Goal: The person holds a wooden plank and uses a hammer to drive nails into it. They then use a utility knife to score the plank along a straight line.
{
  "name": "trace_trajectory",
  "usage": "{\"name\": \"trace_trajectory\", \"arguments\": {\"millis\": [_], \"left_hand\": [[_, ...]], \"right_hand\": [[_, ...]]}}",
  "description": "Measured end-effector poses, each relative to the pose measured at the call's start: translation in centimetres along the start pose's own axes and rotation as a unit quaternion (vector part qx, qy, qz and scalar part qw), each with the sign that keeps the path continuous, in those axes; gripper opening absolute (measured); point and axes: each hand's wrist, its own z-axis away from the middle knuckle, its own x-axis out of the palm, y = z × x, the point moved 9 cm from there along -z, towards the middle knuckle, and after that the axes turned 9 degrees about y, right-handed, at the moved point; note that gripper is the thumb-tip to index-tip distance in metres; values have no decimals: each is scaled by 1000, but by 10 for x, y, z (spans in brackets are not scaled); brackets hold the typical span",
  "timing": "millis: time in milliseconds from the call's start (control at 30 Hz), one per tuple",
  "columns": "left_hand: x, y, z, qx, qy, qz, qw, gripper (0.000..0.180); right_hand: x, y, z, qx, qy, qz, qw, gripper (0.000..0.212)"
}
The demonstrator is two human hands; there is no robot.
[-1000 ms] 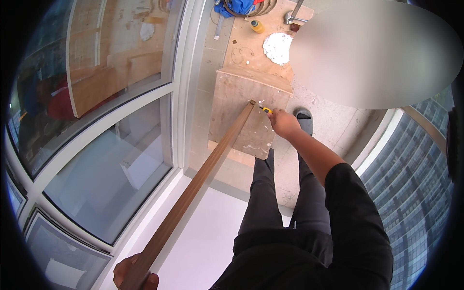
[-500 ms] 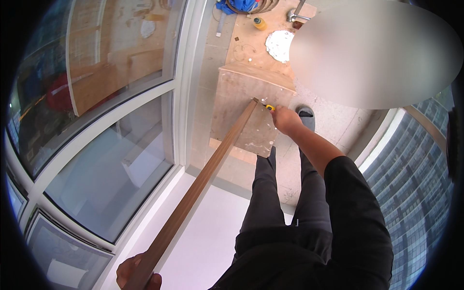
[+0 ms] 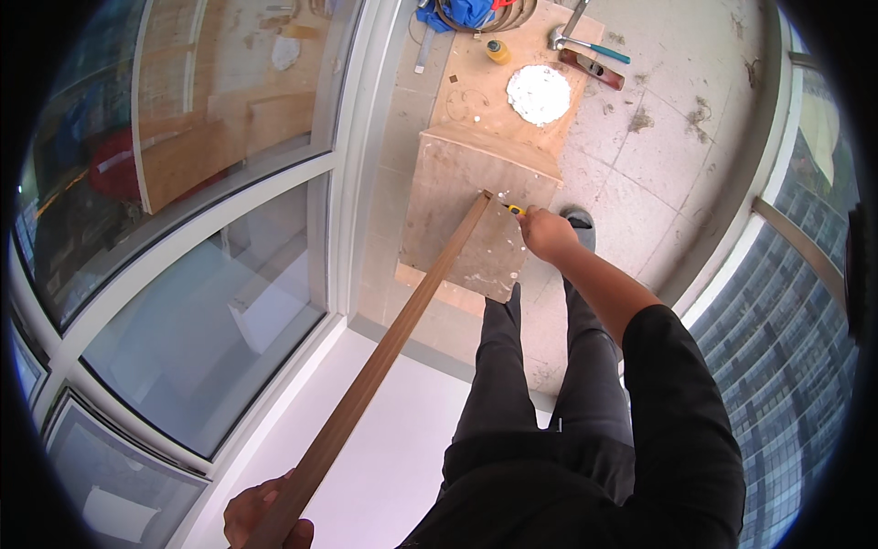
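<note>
A long brown wooden strip (image 3: 389, 343) runs slantwise from the lower left to a box-like wooden stand (image 3: 448, 224). Its far end rests over the top of that stand. My left hand (image 3: 261, 512) is closed around the near end of the strip, fingers on one side and thumb on the other. In my right hand (image 3: 549, 235) is a small yellow-and-black utility knife (image 3: 515, 209), pointing left toward the strip's far end. Whether its tip touches the wood is too small to tell. The palm and fingers hide most of the handle.
Beyond the stand lies a plywood board (image 3: 476, 87) with a white round patch (image 3: 539, 95), a yellow bottle (image 3: 497, 52), a hammer (image 3: 590, 46) and a red hand plane (image 3: 593, 69). Framed glass panes (image 3: 219, 311) stand at left. A window ledge (image 3: 709, 252) runs along the right.
The whole view has shifted slightly. My right hand has moved a little right and down with the knife. My left hand still grips the strip.
</note>
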Motion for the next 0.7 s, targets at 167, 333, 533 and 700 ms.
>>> {"name": "trace_trajectory", "arguments": {"millis": [167,333,533,700], "left_hand": [[0,1,2,13,-5,-10,1000,30],[0,-17,24,-68,-53,-30,996,40],[3,3,-8,-6,-26,-6,1000,15],[5,7,-9,3,6,-7,1000,14]], "right_hand": [[13,0,-17,-17,34,0,999,41],[16,9,-13,-2,-9,19,1000,42],[-2,23,4,12,-27,41,999,43],[-13,7,12,22,8,3,1000,42]]}}
